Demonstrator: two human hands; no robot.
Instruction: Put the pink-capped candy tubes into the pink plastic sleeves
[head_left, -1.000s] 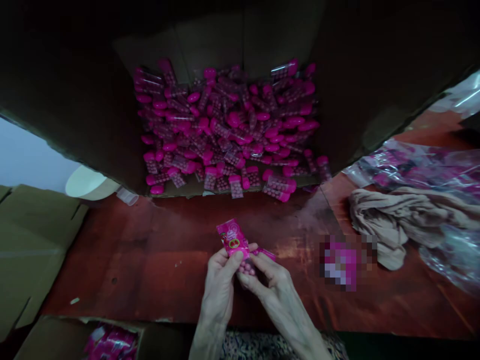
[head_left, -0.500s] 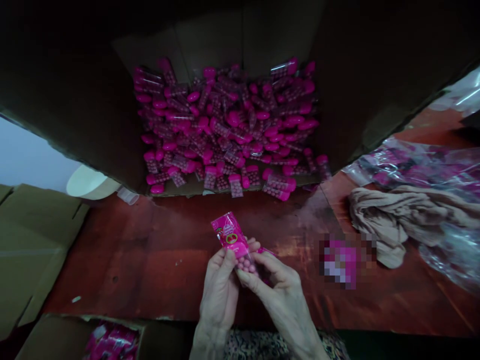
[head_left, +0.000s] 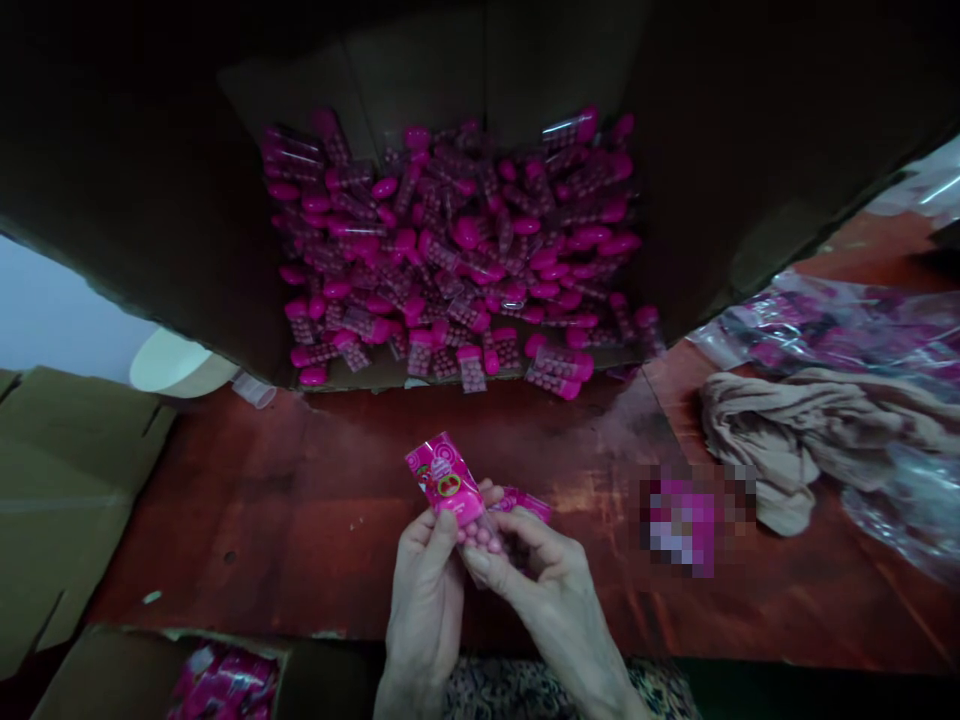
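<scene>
My left hand [head_left: 427,590] is closed, its thumb pressed on a clear candy container [head_left: 478,537] filled with small pink balls. A pink printed sleeve [head_left: 448,480] covers the container's upper part and sticks out past it, tilted up to the left. My right hand [head_left: 544,575] pinches the lower end of the same container between thumb and fingers. Behind the right fingers shows another pink printed sleeve [head_left: 523,503]; whether the hand grips it I cannot tell. Just beyond the hands, a large carton [head_left: 705,220] lies open toward me, with many pink-capped candy containers [head_left: 465,240] heaped inside.
At right lie a beige cloth [head_left: 780,430], a clear bag with pink items [head_left: 840,320] and a pixelated pink patch [head_left: 682,520]. A white bowl [head_left: 180,365] and a cardboard box [head_left: 67,500] stand left. Lower left, an open box holds pink packets [head_left: 225,685].
Both hands have shifted slightly left with the container and its sleeve. The second pink sleeve behind my right fingers shows more.
</scene>
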